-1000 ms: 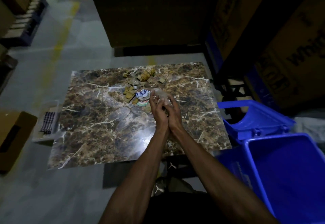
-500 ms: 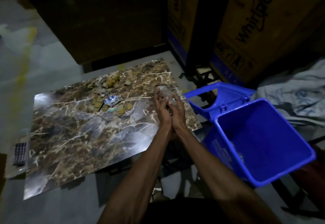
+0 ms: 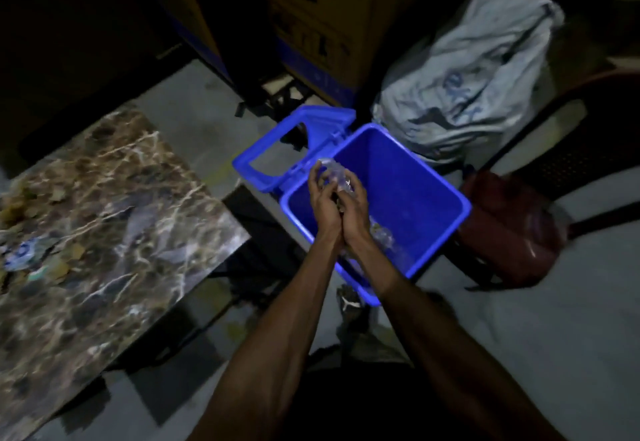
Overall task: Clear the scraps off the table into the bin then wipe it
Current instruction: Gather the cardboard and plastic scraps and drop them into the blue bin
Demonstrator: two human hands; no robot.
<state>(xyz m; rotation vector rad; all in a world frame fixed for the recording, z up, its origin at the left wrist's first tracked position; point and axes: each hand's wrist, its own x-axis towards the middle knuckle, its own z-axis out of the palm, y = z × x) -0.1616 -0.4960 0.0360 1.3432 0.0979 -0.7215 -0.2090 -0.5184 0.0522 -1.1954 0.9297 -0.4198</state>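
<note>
Because the light is dim and the picture blurred, we cannot make out much of what lies at the bottom of the bin (image 3: 436, 177), only some pale, clear bits near its lower wall. The table (image 3: 145, 219) is cut off at the left edge, left of the bin, and the scraps (image 3: 33, 257) left on it show as brown and blue-white smears there. Over the bin's open mouth, our left hand (image 3: 323, 203) and right hand (image 3: 355, 212) are pressed together heel to heel, fingers curled half closed around a crumpled clear wrapper (image 3: 337, 176); anything deeper in the palms is hidden. The lid (image 3: 273, 155) hangs open on the bin's far-left side, and a grey cloth (image 3: 478, 73) is heaped beyond the bin.
</note>
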